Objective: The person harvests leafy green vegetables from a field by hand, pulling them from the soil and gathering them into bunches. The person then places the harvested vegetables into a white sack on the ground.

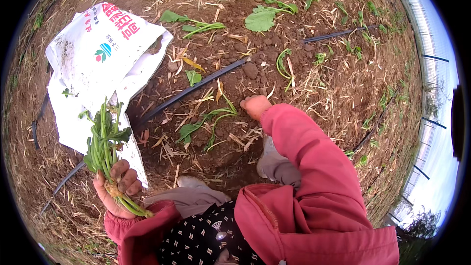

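My left hand (123, 186), soil on its fingers, is closed around a bunch of leafy green seedlings (105, 140) at the lower left, with pale roots by the palm. In the middle, my right hand (256, 106) reaches down to the brown soil at the stem end of a wilted green seedling (220, 112). Its fingertips are partly hidden, so whether it grips the stem cannot be told. Behind the held bunch lies a white printed plastic sack (99, 55), smeared with soil.
A black drip irrigation tape (191, 90) crosses the soil, and another stretch (331, 36) shows farther right. Limp seedlings (202, 26) and a broad-leafed one (261, 20) lie beyond my hands. Dry straw is scattered around. My shoes (193, 183) stand close below.
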The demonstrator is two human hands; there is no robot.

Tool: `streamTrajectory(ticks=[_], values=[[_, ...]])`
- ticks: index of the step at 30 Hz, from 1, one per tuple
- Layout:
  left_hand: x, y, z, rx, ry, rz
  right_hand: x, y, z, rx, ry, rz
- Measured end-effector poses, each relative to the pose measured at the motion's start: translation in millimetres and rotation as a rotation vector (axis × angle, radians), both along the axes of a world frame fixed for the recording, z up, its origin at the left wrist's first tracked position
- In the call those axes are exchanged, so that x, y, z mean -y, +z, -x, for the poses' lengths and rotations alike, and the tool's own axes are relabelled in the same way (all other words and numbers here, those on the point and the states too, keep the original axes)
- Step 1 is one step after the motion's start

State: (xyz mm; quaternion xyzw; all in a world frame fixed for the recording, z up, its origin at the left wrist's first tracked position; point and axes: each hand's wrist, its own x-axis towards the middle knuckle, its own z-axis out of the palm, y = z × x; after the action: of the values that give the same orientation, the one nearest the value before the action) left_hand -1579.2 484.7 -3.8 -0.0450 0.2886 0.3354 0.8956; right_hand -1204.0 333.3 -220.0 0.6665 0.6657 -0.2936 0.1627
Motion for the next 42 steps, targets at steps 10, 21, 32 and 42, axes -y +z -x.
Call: streamTrajectory(ticks=[10,21,32,42], values=[[0,-6,3,0.095,-0.052,-0.089,-17,14,-10,-0.124,-0.233,0.09],[-1,4,3,0.03,-0.04,-0.101,-3,13,22,0.021,-0.362,0.234],[-18,-27,3,-0.39,-0.136,-0.403,-128,137,147,-1.131,-0.447,0.107],[-27,-65,6,-0.287,-0.089,-0.484,-131,153,226,-1.38,-0.779,0.049]])
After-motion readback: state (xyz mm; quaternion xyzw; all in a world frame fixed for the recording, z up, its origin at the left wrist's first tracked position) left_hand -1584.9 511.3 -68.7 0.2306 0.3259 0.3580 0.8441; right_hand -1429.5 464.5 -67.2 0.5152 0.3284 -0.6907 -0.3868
